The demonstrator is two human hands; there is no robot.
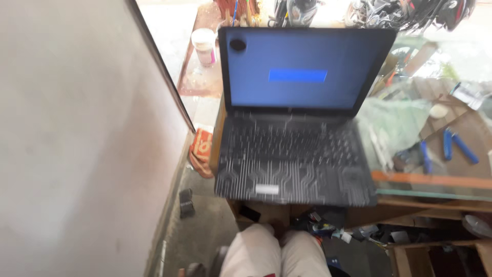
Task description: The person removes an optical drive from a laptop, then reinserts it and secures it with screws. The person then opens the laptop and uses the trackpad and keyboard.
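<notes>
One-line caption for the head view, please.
Open laptop with blue screen on a cluttered glass-topped counter, the seated person's knees below; no hands in view.

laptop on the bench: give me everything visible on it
The laptop is dark grey or black, lid open and tilted back, facing the wearer. Its screen glows blue with a brighter blue bar at centre; a dark round spot sits at its top left corner. Keyboard is blurred. The palm rest has a pale line pattern and a small light sticker. Its front edge overhangs the bench. No hand touches it.
</notes>
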